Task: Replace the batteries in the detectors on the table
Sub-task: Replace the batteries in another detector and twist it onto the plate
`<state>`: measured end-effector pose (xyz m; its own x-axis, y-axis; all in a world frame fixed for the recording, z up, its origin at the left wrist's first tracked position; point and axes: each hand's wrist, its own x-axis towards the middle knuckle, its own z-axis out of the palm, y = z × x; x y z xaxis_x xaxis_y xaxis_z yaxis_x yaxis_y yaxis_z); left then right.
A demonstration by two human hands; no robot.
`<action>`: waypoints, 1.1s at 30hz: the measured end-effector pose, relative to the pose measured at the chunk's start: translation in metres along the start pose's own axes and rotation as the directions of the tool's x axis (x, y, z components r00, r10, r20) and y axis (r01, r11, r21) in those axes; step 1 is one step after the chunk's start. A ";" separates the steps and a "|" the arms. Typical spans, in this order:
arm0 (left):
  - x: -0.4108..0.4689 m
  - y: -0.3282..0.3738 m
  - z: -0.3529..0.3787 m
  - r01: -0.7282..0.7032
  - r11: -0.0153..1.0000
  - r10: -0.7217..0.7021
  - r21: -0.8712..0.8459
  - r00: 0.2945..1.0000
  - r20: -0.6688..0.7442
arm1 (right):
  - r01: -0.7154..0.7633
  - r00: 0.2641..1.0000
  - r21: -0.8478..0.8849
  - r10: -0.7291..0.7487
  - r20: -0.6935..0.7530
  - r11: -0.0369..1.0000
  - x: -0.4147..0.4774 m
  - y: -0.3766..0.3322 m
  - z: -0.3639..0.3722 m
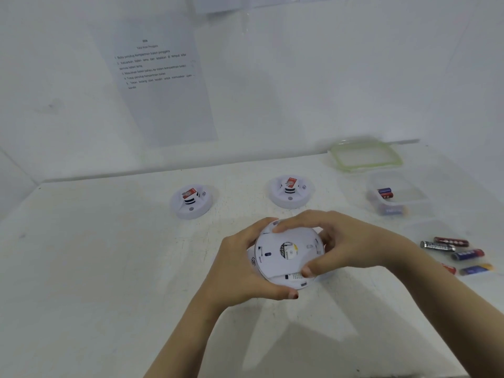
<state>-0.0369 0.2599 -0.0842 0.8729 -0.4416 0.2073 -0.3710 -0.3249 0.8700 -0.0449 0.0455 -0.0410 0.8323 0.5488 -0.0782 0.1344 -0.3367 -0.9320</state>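
Both hands hold a round white detector point(281, 261) above the middle of the table, its flat back plate facing me. My left hand point(240, 271) cups its left and lower edge. My right hand point(346, 244) grips the top and right edge, thumb on the lower rim. Two more white detectors stand farther back, one at the left point(191, 201) and one at the right point(290, 190), each with a red-and-white label on top. Several loose batteries point(455, 252) lie on the table at the right.
A clear plastic box point(398, 197) holding a few batteries stands at the back right, its green-rimmed lid point(365, 156) behind it by the wall. A printed instruction sheet point(161, 80) hangs on the white wall. The white table point(109, 255) meets walls at the back and left.
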 end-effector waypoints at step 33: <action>-0.003 0.006 0.003 -0.018 0.999 0.016 0.030 0.998 0.067 | -0.016 0.989 -0.671 -0.089 -0.122 0.741 -0.006 -0.006 0.005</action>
<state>-0.0427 0.2568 -0.0804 0.8436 -0.5019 0.1910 -0.3962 -0.3418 0.8522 -0.0532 0.0484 -0.0372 0.8763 0.4792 0.0488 0.4472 -0.7717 -0.4521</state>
